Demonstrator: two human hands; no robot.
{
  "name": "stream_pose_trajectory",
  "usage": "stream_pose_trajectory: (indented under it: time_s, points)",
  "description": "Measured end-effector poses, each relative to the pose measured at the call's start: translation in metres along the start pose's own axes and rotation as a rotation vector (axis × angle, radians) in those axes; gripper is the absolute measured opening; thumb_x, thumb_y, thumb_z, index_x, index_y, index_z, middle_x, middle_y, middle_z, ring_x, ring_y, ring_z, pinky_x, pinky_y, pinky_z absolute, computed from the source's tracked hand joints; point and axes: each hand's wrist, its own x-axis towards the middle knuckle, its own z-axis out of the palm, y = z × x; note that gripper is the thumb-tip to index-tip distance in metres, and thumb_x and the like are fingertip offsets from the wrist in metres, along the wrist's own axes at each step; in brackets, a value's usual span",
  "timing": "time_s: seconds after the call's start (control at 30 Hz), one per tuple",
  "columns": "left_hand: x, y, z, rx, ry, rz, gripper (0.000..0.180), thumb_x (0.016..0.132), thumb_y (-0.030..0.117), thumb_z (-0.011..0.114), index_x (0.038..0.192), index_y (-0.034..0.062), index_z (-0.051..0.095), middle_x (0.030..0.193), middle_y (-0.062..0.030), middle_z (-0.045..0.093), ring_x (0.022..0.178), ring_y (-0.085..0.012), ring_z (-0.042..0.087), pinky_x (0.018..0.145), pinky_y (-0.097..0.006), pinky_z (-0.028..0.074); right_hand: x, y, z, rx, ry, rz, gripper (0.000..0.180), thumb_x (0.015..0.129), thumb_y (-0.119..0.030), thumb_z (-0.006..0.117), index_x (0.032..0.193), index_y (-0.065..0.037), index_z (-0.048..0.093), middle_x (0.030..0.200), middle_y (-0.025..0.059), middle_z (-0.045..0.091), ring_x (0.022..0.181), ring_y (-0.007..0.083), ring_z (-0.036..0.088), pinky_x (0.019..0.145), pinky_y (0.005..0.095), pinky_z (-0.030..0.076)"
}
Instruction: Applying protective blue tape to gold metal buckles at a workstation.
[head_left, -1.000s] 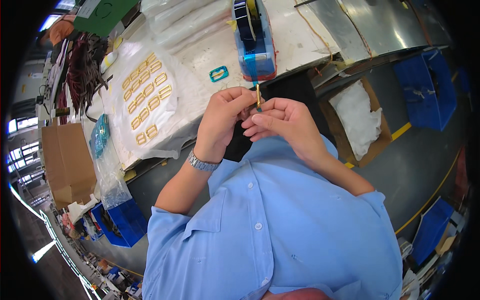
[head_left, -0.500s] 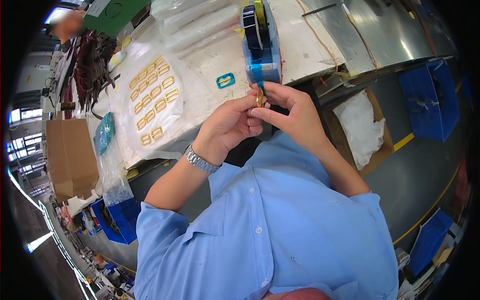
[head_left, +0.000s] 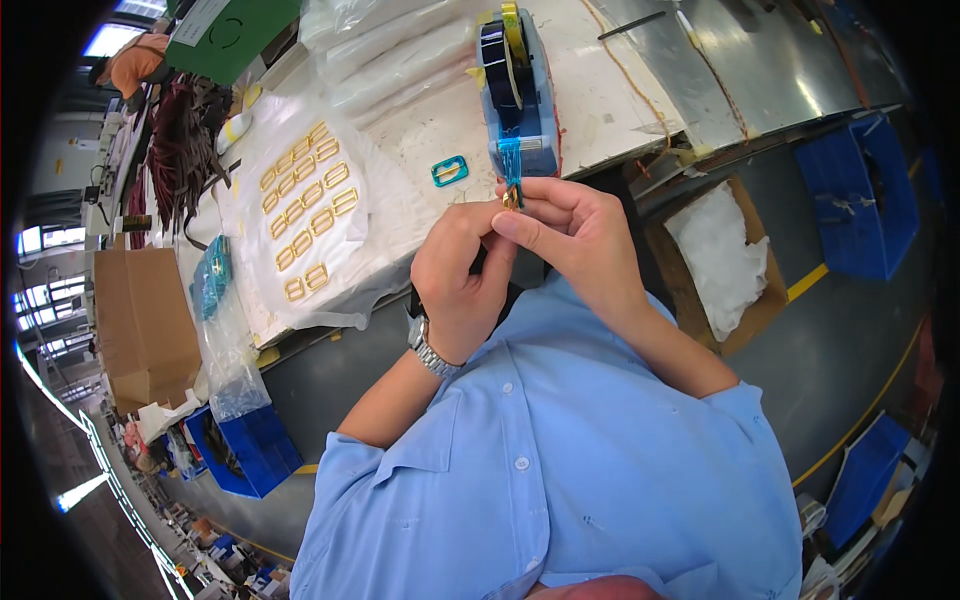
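Tape dispenser, blue and tall, stands near the front edge of the worktable at about twelve o'clock from the two hands, with its long axis running away from the person toward the far side of the table. A strip of blue tape hangs down its near end and reaches the small gold buckle, which is pinched right below it. So the buckle sits just under the dispenser's mouth, touching the tape end as far as I can tell.

The right hand is the nearer one to the dispenser: its fingers are closed on the buckle from the three o'clock side, the forefinger laid across toward the left. The left hand comes up from seven o'clock, thumb and fingertips closed against the same buckle from below; a metal wristwatch shows on that wrist.

At about ten o'clock from the hands a white sheet carries rows of gold buckles. Between that sheet and the dispenser, at eleven o'clock, a single teal buckle lies flat on the table, apart from the hands.
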Motion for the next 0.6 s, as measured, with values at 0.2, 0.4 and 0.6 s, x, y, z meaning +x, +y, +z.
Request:
stream_pose_trajectory:
  time_s: [0.2, 0.4, 0.6]
  points:
    - [-0.001, 0.013, -0.009, 0.065, 0.006, 0.127, 0.015, 0.088, -0.007, 0.077, 0.101, 0.0002, 0.075, 0.090, -0.0156, 0.075, 0.076, -0.0290, 0.071, 0.066, -0.034, 0.056, -0.020, -0.010, 0.011, -0.027, 0.085, -0.014, 0.034, 0.101, -0.016, 0.078, 0.125, 0.007, 0.072, 0.106, 0.0095, 0.082, 0.095, 0.0052, 0.070, 0.082, 0.0216, 0.056]
    - [0.005, 0.016, -0.019, -0.173, -0.244, -0.260, 0.007, 0.101, -0.002, 0.070, 0.102, -0.0060, 0.075, 0.082, -0.0088, 0.073, 0.067, -0.0144, 0.070, 0.062, -0.026, 0.054, -0.040, 0.005, 0.009, 0.069, 0.072, 0.056, 0.036, 0.108, -0.024, 0.071, 0.126, 0.007, 0.071, 0.099, 0.0060, 0.079, 0.089, 0.0066, 0.069, 0.081, 0.0230, 0.055]
    - [0.037, 0.000, -0.022, -0.512, -0.447, -0.719, 0.022, 0.104, 0.014, 0.073, 0.095, -0.0061, 0.074, 0.072, -0.0046, 0.070, 0.061, -0.0100, 0.067, 0.057, -0.025, 0.055, -0.033, 0.026, -0.007, 0.033, 0.002, 0.092, 0.035, 0.107, -0.022, 0.070, 0.127, 0.007, 0.070, 0.104, 0.0081, 0.079, 0.093, 0.0093, 0.071, 0.083, 0.0245, 0.056]
